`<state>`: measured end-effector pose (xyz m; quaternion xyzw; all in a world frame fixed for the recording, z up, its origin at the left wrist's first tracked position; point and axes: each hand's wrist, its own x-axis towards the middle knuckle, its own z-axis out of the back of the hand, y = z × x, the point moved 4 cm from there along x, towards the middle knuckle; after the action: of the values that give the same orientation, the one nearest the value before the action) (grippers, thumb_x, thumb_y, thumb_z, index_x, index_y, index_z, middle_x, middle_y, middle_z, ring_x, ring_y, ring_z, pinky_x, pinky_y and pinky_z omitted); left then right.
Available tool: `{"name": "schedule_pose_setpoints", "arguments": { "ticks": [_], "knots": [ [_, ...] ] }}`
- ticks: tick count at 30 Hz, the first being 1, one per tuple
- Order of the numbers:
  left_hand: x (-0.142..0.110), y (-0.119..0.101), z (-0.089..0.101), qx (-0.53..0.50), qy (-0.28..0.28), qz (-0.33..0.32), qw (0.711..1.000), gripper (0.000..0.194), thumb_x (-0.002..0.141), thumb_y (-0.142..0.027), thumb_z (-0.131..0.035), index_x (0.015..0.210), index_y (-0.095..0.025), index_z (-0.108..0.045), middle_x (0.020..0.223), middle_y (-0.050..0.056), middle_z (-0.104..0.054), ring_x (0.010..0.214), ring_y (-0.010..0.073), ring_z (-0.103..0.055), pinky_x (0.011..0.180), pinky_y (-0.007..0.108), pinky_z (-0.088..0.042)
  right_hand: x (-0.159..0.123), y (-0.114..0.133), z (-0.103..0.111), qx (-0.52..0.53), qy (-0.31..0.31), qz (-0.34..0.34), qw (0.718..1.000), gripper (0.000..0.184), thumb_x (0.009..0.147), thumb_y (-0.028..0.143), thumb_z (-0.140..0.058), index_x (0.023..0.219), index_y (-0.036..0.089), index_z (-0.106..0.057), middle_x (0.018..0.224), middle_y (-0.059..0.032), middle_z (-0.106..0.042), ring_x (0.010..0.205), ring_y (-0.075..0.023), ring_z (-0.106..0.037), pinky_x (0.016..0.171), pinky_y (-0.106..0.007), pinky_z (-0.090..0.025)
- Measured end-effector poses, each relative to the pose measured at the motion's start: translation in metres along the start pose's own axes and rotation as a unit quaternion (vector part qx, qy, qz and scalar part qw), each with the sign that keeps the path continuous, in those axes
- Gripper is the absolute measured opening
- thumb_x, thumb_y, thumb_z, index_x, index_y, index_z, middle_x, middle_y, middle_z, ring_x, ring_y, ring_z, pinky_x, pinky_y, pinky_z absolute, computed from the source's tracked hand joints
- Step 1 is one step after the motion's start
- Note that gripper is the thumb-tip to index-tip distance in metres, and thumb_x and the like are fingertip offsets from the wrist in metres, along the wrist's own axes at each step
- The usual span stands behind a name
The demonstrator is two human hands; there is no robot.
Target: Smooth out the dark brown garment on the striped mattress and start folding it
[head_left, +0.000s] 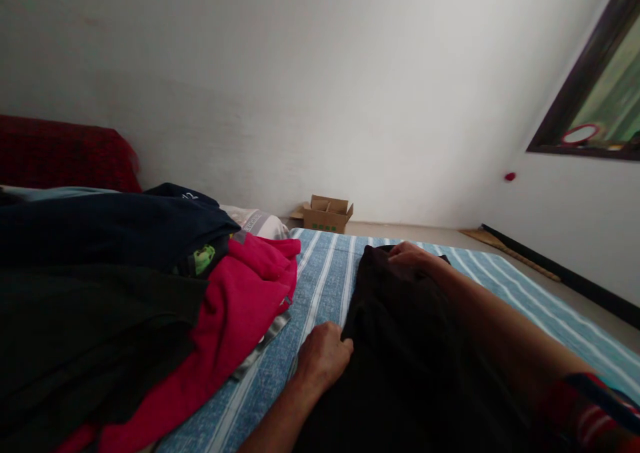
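Note:
A black garment (395,346) lies spread along the bed in front of me; whether it is trousers or a top I cannot tell. My left hand (326,354) is closed on its left edge, with the thumb and curled fingers pinching the cloth. Farther off, near the garment's far end, my right hand (413,256) is closed on the fabric, and its forearm crosses over the right side. To the left, a heap holds a pink garment (245,286), a navy garment (110,223) and a dark green or black one (95,333).
Blue-and-white striped bedding (327,273) covers the bed. Beyond its far edge stands an open cardboard box (325,220) by the wall. A pillow (260,221) shows behind the clothes, and a red cloth-covered thing (65,153) is at the far left. A window (605,100) is on the right.

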<state>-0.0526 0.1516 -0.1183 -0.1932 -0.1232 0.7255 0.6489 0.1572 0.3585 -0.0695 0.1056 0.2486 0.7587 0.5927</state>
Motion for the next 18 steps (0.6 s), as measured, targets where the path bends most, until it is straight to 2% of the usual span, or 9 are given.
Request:
{"name": "schedule_pose_setpoints", "arguments": {
  "ticks": [2,5,8,11,14,18],
  "knots": [
    [0.000,0.000,0.002,-0.001,0.004,-0.001,1.000,0.024,0.076,-0.032,-0.051,0.075,-0.015,-0.068,0.085,0.014,-0.071,0.083,0.0247,-0.066,0.062,0.029,-0.041,-0.021,-0.013,-0.002,-0.002,0.033,0.009,0.999,0.017,0.073,0.029,-0.067,0.066,0.014,-0.066,0.057,0.0018,-0.056,0.053,-0.0112,-0.050,0.050,-0.023,-0.037],
    [0.001,0.000,0.003,-0.003,0.008,-0.002,1.000,0.025,0.076,-0.034,-0.051,0.075,-0.015,-0.068,0.086,0.013,-0.071,0.082,0.0247,-0.066,0.062,0.029,-0.041,-0.044,-0.024,-0.012,-0.002,0.052,0.024,0.998,0.018,0.067,0.028,-0.070,0.056,0.015,-0.063,0.051,0.0034,-0.051,0.050,-0.0095,-0.045,0.047,-0.022,-0.032],
    [0.002,0.000,0.003,-0.002,0.009,-0.009,1.000,0.025,0.076,-0.035,-0.051,0.076,-0.016,-0.067,0.086,0.012,-0.070,0.082,0.0241,-0.066,0.063,0.028,-0.041,-0.053,-0.023,-0.019,-0.007,0.024,0.030,0.999,0.014,0.062,0.016,-0.071,0.054,0.014,-0.060,0.050,0.0043,-0.049,0.050,-0.0092,-0.045,0.048,-0.022,-0.032],
    [0.002,0.000,0.003,0.003,0.009,-0.011,1.000,0.023,0.075,-0.035,-0.052,0.077,-0.016,-0.066,0.086,0.011,-0.070,0.082,0.0233,-0.065,0.063,0.028,-0.041,-0.055,-0.013,-0.017,-0.004,-0.023,0.037,0.999,0.007,0.065,0.010,-0.067,0.064,0.013,-0.061,0.055,0.0050,-0.052,0.053,-0.0087,-0.047,0.052,-0.021,-0.036],
    [0.002,0.001,0.004,0.011,0.008,-0.006,1.000,0.022,0.076,-0.034,-0.052,0.076,-0.016,-0.066,0.085,0.011,-0.070,0.081,0.0227,-0.065,0.063,0.027,-0.041,-0.059,0.001,-0.003,0.019,-0.069,0.052,0.996,0.012,0.063,0.005,-0.063,0.070,0.014,-0.064,0.059,0.0044,-0.056,0.055,-0.0086,-0.049,0.053,-0.020,-0.038],
    [-0.002,-0.001,0.007,0.001,0.011,-0.017,1.000,0.022,0.077,-0.032,-0.051,0.076,-0.016,-0.066,0.083,0.010,-0.070,0.081,0.0216,-0.066,0.062,0.026,-0.042,-0.080,0.008,0.038,0.061,-0.155,0.044,0.985,0.016,0.056,0.004,-0.057,0.065,0.015,-0.065,0.052,0.0040,-0.053,0.051,-0.0098,-0.047,0.048,-0.021,-0.032]
  ]
}}
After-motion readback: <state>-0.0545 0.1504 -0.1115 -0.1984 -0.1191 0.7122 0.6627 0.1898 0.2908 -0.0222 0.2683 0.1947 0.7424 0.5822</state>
